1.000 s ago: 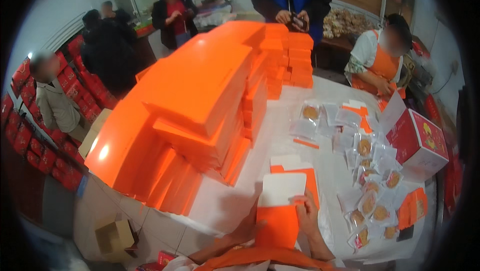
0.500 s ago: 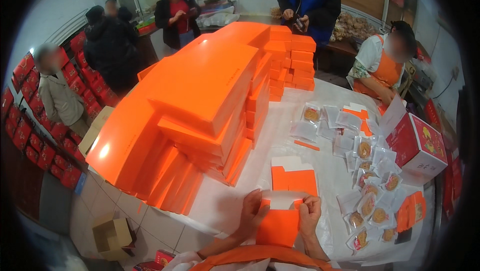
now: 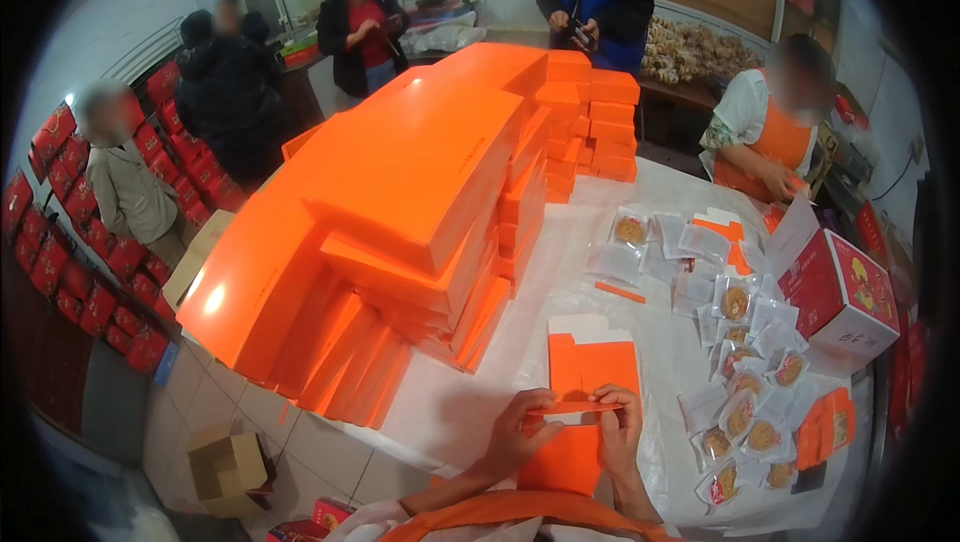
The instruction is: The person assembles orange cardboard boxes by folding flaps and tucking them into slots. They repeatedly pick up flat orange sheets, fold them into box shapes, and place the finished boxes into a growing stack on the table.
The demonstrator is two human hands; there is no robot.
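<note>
So the open orange carton (image 3: 560,462) is right at the near edge of the table (image 3: 560,262), in front of the person's body, with its flap (image 3: 572,408) up between the two hands and seen nearly edge-on; the left hand (image 3: 520,430) has its thumb and fingers closed on the left end of that flap, and the right hand (image 3: 620,426) pinches the right end the same way, so neither one is spread; just past them, farther in from the near edge, a flat orange blank (image 3: 600,367) lies on the white cover with its pale end pointing to the far edge; an orange strip (image 3: 620,292) sits beyond that, off on its own; over toward the right edge there's a loose spread of clear packets (image 3: 738,412) with round brown cookies in some of them, and near the near right corner a creased orange piece (image 3: 825,427) lies beside them; a red and white box (image 3: 840,292) stands open at the right edge, closer to the far right corner; a big pile of orange boxes (image 3: 400,182) takes up the left edge, with smaller orange stacks (image 3: 608,127) at the far edge; a co-worker in an orange apron (image 3: 785,142) is at the far right corner, head bent down; an open brown cardboard box (image 3: 225,472) is on the floor past the left edge.
</note>
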